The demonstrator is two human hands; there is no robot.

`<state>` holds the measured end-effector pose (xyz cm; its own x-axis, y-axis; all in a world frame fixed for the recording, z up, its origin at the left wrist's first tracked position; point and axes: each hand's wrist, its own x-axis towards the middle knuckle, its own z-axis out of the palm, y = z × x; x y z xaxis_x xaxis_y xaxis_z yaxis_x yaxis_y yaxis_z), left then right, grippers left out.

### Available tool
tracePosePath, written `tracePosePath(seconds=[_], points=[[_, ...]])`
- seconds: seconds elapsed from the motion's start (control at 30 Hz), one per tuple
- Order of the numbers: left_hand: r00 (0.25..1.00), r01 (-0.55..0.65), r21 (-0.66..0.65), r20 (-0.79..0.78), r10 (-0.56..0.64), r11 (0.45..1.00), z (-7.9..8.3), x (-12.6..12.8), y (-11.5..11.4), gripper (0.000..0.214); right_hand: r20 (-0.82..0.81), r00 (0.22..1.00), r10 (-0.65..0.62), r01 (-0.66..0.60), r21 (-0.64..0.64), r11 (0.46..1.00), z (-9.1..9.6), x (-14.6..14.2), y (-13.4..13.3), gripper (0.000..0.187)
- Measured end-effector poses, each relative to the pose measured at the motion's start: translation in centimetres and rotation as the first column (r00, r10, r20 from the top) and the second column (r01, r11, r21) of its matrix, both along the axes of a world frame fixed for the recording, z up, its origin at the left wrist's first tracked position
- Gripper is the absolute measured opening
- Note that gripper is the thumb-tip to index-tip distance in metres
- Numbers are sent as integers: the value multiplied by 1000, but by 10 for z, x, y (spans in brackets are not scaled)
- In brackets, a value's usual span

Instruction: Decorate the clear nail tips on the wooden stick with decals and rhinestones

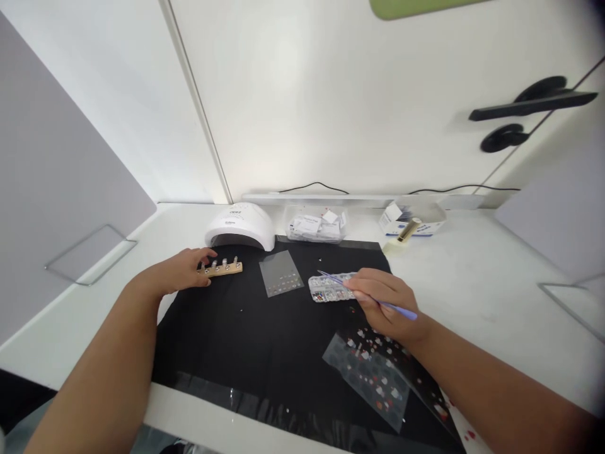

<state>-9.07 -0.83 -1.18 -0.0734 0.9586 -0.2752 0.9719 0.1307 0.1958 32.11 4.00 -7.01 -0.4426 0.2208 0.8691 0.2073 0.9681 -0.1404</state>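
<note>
My left hand (pixel 182 271) grips one end of a wooden nail-tip stand (pixel 231 269), which carries several clear tips on small metal posts. Purple tweezers (pixel 399 310) are pinched in my right hand (pixel 390 299). Their thin points reach left, over a clear compartment case (pixel 319 296) of small rhinestones. My right fingers cover the case's right end, so I cannot tell whether they touch it. Between the two hands lies a translucent sticker sheet (pixel 280 271) with a few rows of tiny decals.
Everything rests on a black mat (pixel 246 353). A white nail lamp (pixel 241 224), a clear bin of packets (pixel 314 227) and a white-blue box (pixel 428 224) with a gold-capped bottle (pixel 409 229) line the back. Another sticker sheet (pixel 373 381) lies near my right forearm.
</note>
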Motion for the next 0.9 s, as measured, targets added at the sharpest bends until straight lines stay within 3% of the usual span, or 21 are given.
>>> tracePosePath(seconds=[0.23, 0.4, 0.57, 0.73, 0.8, 0.9], points=[[998, 57, -17, -31, -57, 998, -1, 7, 6, 25, -11, 1000, 21, -20, 13, 1000, 1, -2, -1, 26], [986, 164, 14, -12, -164, 986, -1, 15, 9, 19, 6, 998, 55, -55, 51, 997, 3, -3, 0, 22], [951, 305, 59, 35, -307, 951, -3, 42, 4, 14, 4, 997, 71, -71, 47, 996, 5, -4, 2, 22], [870, 477, 58, 111, -481, 877, 2, 77, -8, 8, -42, 996, 85, -86, -23, 996, 2, -5, -5, 26], [802, 585, 71, 95, -589, 808, 2, 89, -10, 12, -96, 989, 115, -120, -50, 991, 2, -6, -10, 26], [747, 652, 117, 72, -661, 750, -3, 104, -10, 11, -111, 974, 199, -208, -75, 975, 6, -9, -15, 25]])
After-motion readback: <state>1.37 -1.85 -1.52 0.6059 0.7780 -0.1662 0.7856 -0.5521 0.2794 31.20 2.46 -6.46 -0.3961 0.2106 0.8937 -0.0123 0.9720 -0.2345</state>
